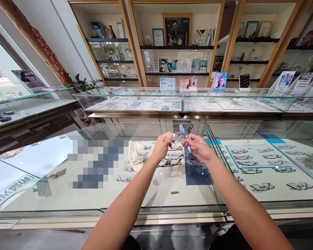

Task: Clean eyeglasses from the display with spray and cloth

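Above the glass counter, my right hand (199,148) is closed on a pair of eyeglasses (184,130). The lenses catch purplish reflections, and dark temples show near the fingers. Just to its left, my left hand (163,146) is closed with thumb and finger pinched. A small white piece (174,135) sticks out at that pinch; its kind is too small to make out. Whether it touches the eyeglasses I cannot tell. Below both hands, several spectacle frames (172,162) lie inside the case, partly hidden by my hands and forearms.
The glass counter (156,209) spans the front. Trays of spectacles (262,158) lie in its right part, with a small gold-coloured piece (175,192) at the middle. Another display case (135,93) stands behind, with picture stands (220,81) on top. Shelves line the back wall.
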Motion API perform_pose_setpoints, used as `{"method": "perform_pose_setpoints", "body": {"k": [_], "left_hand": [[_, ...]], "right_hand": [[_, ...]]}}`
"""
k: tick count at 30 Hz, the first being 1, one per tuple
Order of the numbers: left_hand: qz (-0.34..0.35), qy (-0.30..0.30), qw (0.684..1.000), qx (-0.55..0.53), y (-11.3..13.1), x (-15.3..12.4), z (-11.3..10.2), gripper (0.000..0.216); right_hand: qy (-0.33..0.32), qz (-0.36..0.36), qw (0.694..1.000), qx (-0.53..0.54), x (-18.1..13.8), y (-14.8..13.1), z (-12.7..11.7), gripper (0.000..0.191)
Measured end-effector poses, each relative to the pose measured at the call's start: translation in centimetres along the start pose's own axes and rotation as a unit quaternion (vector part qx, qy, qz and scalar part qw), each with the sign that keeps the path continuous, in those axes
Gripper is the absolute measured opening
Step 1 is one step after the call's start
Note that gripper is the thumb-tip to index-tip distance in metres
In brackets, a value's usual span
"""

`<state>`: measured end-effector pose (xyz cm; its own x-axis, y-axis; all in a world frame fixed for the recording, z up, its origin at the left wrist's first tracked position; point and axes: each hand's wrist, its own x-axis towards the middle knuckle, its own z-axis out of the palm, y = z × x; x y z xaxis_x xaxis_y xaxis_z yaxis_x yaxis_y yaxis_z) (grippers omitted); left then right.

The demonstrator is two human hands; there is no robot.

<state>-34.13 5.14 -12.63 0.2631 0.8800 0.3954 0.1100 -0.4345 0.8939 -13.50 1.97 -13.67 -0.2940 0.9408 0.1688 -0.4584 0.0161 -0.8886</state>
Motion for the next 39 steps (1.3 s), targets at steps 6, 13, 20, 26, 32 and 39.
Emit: {"method": "perform_pose_setpoints", "body": {"k": [6, 13, 20, 26, 32, 39], "left_hand": [[0.016, -0.029, 0.998, 0.055, 0.1, -0.6, 0.4, 0.052], [0.072, -0.045, 0.985, 0.148, -0.4, -0.8, 1.2, 0.047], [-0.005, 0.144, 0.971, 0.189, -3.6, 1.9, -4.0, 0.031], [-0.144, 0.282, 0.906, 0.283, -7.5, 3.1, -8.1, 0.008], [-0.226, 0.246, 0.883, 0.33, -9.8, 2.6, -9.1, 0.018], [-0.247, 0.206, 0.87, 0.373, -10.7, 2.8, -8.8, 0.023]], "right_hand": [[0.035, -0.017, 0.998, 0.048, 0.0, -0.4, -0.2, 0.043], [0.034, -0.02, 0.999, 0.037, -0.1, -0.7, -0.1, 0.041], [0.065, -0.02, 0.993, 0.094, 0.0, -0.8, -0.8, 0.044], [0.071, -0.033, 0.991, 0.108, -0.2, -1.2, -1.1, 0.042], [0.073, -0.031, 0.993, 0.082, -0.3, -1.1, -1.1, 0.041], [0.074, -0.024, 0.994, 0.07, -0.4, -1.1, -1.0, 0.043]]}}
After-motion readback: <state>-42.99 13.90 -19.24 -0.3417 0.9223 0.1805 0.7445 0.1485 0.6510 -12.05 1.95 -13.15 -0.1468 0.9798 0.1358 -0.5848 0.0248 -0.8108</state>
